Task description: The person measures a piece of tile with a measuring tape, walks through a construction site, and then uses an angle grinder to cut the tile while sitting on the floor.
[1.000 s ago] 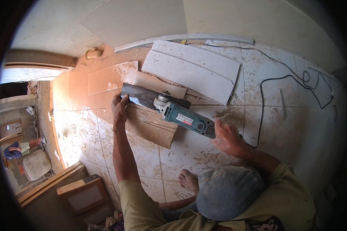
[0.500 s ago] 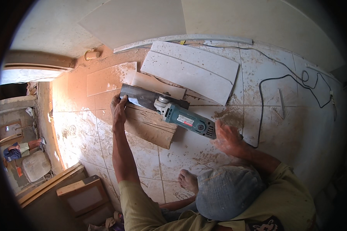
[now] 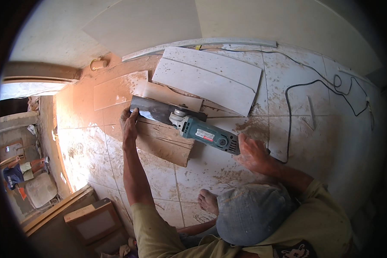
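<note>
My right hand [image 3: 253, 154] is wrapped around the rear end of a teal angle grinder [image 3: 213, 136]. The grinder's metal head and disc end sit over the right part of a dark, glossy strip of tile [image 3: 152, 108]. With the thumb on top, my left hand [image 3: 130, 124] grips that strip's left end; its other fingers are partly hidden. Beneath the strip lie dusty brown slabs [image 3: 165, 144], which look like tile or board. Whether the disc touches the strip I cannot make out.
Large pale tiles [image 3: 210, 77] lie beyond the grinder, near a long metal straightedge [image 3: 159, 49] along the wall. A black cord [image 3: 289, 116] loops over the dusty tiled floor at right. Cardboard boxes [image 3: 94, 221] stand at lower left. Another person [image 3: 18, 173] is beyond the doorway.
The whole view has shifted slightly, so things appear a little further left. Both hands keep their grips, and the grinder stays in the same place on the dark strip.
</note>
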### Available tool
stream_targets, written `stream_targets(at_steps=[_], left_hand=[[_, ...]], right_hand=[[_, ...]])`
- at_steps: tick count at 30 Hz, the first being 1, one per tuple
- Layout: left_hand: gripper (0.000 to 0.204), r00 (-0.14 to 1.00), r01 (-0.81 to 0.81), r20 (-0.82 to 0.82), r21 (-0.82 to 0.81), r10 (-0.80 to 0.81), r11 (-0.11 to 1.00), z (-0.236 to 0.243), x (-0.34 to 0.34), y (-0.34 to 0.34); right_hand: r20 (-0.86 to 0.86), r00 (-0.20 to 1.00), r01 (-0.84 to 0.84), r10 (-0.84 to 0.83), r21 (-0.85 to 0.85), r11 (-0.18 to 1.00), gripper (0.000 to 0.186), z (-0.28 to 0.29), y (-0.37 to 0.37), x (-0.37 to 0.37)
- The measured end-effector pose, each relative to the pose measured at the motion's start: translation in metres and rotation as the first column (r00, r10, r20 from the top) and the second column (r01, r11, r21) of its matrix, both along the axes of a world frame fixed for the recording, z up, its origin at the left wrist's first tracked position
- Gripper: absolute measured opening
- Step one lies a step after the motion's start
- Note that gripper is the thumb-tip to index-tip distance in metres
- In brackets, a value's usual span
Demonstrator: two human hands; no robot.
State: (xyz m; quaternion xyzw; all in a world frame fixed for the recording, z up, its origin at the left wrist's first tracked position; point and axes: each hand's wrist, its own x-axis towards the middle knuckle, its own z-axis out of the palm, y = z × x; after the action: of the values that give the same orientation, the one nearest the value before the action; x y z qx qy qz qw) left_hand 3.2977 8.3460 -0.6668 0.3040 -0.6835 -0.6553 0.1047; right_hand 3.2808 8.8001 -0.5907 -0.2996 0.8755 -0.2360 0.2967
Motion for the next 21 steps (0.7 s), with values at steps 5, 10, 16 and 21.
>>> stream_targets(at_steps=[5,10,16,21], left_hand=[[0.035,1.000,0.005,0.031,-0.027,-0.004,1.000,0.0001,-0.0001,-0.0025],[0.035,0.996,0.026,0.091,-0.079,-0.019,0.996,0.0070,-0.0016,0.0010],[0.033,0.999,0.009,0.037,-0.026,-0.008,1.000,0.0040,-0.0004,-0.0001],[0.034,1.000,-0.016,0.005,0.010,0.016,1.000,0.0008,-0.0006,-0.0012]], right_hand=[[-0.021,0.999,0.026,-0.027,-0.065,0.998,0.045,-0.0008,0.0012,0.0003],[0.003,0.999,0.033,-0.033,0.044,0.998,0.049,0.0008,-0.0001,-0.0001],[-0.007,1.000,0.026,-0.025,0.036,0.999,0.048,-0.0002,0.0030,-0.0009],[0.023,1.000,0.019,-0.020,0.014,1.000,0.047,0.0045,0.0044,-0.0028]])
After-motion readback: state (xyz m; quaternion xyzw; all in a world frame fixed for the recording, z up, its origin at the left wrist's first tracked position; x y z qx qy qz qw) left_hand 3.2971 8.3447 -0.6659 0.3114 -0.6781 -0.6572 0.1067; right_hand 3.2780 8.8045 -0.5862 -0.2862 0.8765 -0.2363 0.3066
